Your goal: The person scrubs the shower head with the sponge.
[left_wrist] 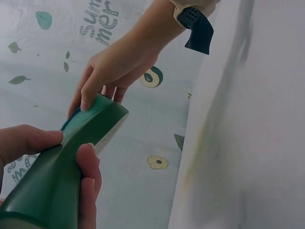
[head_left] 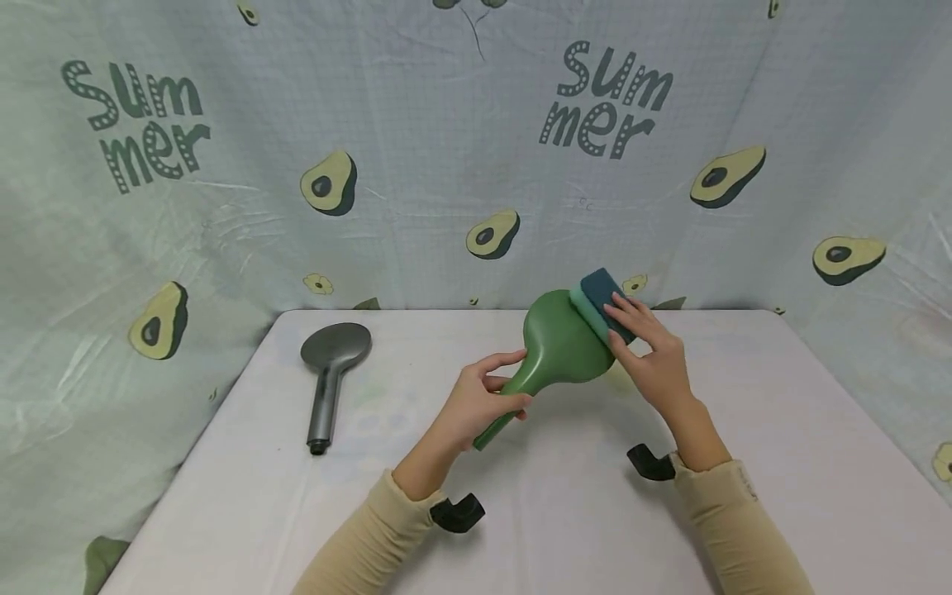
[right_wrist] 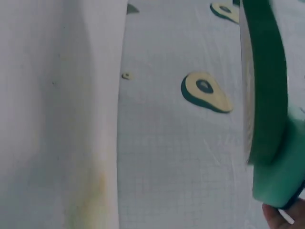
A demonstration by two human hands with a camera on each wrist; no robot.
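A green shower head [head_left: 561, 339] is held above the table, tilted, its round head up and to the right. My left hand [head_left: 479, 401] grips it by the handle, thumb on one side and fingers on the other. In my right hand [head_left: 658, 364] is a sponge [head_left: 595, 306], light teal with a dark blue layer, pinched between thumb and fingers. The teal side touches the smooth back of the head near its rim. From the right wrist, the sponge [right_wrist: 279, 181] lies against the green shower head's edge [right_wrist: 267, 86]; most of that hand is out of frame.
A dark grey shower head [head_left: 335, 351] lies on the left of the white table [head_left: 416, 529], handle towards me. Behind the table hangs a curtain [head_left: 416, 107] printed with avocados and lettering. Black curved pieces [head_left: 457, 512] stick out at both sleeve cuffs.
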